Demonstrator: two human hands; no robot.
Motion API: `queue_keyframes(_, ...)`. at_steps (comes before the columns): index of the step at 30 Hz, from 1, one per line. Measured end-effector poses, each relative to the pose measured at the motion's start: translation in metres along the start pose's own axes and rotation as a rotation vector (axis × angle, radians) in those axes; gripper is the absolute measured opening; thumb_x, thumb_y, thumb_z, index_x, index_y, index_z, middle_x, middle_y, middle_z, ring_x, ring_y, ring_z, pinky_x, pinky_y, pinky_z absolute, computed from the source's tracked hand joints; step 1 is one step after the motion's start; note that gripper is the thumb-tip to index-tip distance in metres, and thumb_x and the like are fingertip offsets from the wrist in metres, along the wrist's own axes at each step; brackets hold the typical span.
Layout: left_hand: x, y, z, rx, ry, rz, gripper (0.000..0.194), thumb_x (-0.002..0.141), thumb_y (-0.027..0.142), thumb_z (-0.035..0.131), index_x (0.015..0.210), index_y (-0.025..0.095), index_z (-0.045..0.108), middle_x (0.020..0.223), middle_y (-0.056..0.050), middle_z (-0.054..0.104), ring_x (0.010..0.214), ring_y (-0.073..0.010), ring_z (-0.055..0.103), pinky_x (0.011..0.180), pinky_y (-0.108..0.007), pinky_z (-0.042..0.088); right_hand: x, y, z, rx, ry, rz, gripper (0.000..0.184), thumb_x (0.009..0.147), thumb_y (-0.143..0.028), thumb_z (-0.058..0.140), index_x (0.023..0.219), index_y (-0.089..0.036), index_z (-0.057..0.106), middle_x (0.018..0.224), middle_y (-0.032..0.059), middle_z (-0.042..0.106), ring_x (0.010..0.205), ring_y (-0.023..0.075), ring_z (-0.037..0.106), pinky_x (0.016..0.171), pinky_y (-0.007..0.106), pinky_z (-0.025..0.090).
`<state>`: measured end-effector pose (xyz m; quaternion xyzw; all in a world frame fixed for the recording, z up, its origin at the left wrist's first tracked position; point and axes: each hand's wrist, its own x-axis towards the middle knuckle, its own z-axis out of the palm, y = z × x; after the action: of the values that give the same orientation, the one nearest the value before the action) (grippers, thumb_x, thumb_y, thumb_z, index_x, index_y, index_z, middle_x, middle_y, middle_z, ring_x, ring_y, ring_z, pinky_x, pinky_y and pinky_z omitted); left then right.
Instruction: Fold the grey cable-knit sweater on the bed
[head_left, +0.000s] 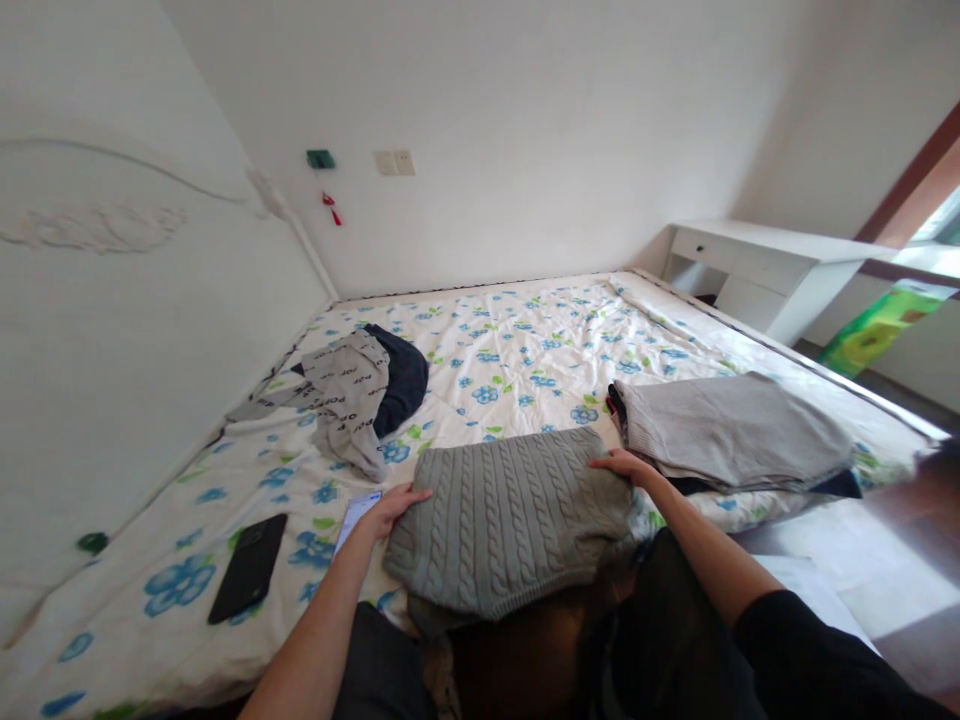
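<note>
Both arms reach forward over the bed [487,360]. The left hand [394,512] and right hand [626,465] lie flat, fingers extended and holding nothing, resting on opposite edges of a gray cable-knit sweater [506,525] at the bed's near side. A folded gray sweater [731,430] sits just beside the right hand; a black phone [247,568] lies farther left.

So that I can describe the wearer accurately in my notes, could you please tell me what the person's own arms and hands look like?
The left hand and right hand are bare, with no gloves, and no ring or watch shows. The right forearm is bare up to a black short sleeve. The left forearm is bare too, its sleeve out of view. No cables or markings show.
</note>
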<state>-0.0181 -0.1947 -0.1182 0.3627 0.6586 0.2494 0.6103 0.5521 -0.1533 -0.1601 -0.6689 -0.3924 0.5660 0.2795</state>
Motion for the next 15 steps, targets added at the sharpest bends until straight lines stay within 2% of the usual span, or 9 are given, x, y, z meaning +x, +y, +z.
queue_keyframes(4,0.022,0.031,-0.011,0.088,0.211,0.267,0.073,0.052,0.056,0.113,0.111,0.022,0.086,0.124,-0.017,0.091,0.122,-0.0406,0.085,0.108,-0.049,0.069,0.016,-0.019,-0.009,0.102,0.065,-0.118,0.031,0.072,-0.033,0.103,0.093,-0.022,0.083,0.09,0.0067,0.087,0.089,0.0286,0.086,0.083,0.037,0.072)
queue_keyframes(7,0.048,0.049,-0.015,0.204,0.452,0.377,0.068,0.067,0.053,0.108,0.122,0.02,0.086,0.124,-0.017,0.09,0.13,-0.0406,0.082,0.115,-0.051,0.066,0.034,-0.033,-0.008,0.164,0.172,-0.207,0.03,0.078,-0.035,0.1,0.101,-0.021,0.085,0.093,0.0064,0.088,0.09,0.0271,0.086,0.085,0.035,0.071)
queue_keyframes(10,0.073,0.053,-0.013,0.299,0.637,0.465,0.066,0.083,0.048,0.097,0.139,0.017,0.081,0.14,-0.021,0.085,0.142,-0.0402,0.077,0.125,-0.051,0.059,0.053,-0.04,0.003,0.22,0.23,-0.251,0.026,0.086,-0.034,0.094,0.107,-0.021,0.084,0.095,0.0049,0.088,0.088,0.0238,0.085,0.083,0.031,0.07)
queue_keyframes(12,0.083,0.049,-0.01,0.353,0.652,0.451,0.069,0.088,0.046,0.092,0.148,0.017,0.075,0.149,-0.023,0.081,0.147,-0.0399,0.074,0.128,-0.051,0.056,0.059,-0.038,0.011,0.226,0.221,-0.205,0.024,0.088,-0.032,0.094,0.104,-0.02,0.082,0.094,0.0051,0.087,0.086,0.0226,0.084,0.08,0.031,0.07)
queue_keyframes(15,0.084,0.036,-0.011,0.423,0.546,0.344,0.084,0.084,0.052,0.095,0.155,0.017,0.067,0.147,-0.027,0.081,0.15,-0.0428,0.073,0.126,-0.053,0.055,0.058,-0.031,0.013,0.168,0.082,-0.032,0.029,0.082,-0.033,0.101,0.095,-0.019,0.079,0.089,0.0097,0.086,0.082,0.0253,0.083,0.076,0.035,0.072)
